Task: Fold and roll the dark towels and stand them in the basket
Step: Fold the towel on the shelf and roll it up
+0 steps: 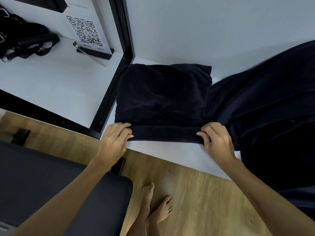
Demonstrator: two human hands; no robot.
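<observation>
Folded towel [162, 99] on our counter [187, 155], near edge rolled, our left hand [114, 140] and right hand [216, 140] fingers grasping each roll end.

The folded towel [162, 97] is a very dark navy, nearly black, and plain; the loose towel [265, 99] beside it has the same colour. The bench [221, 36] is white, edged by a black frame [122, 28]. The floor [196, 201] is light-brown woodgrain. The sign [85, 29] carries a black-and-white QR pattern. The bag [22, 40] and chair seat [42, 184] are black
</observation>
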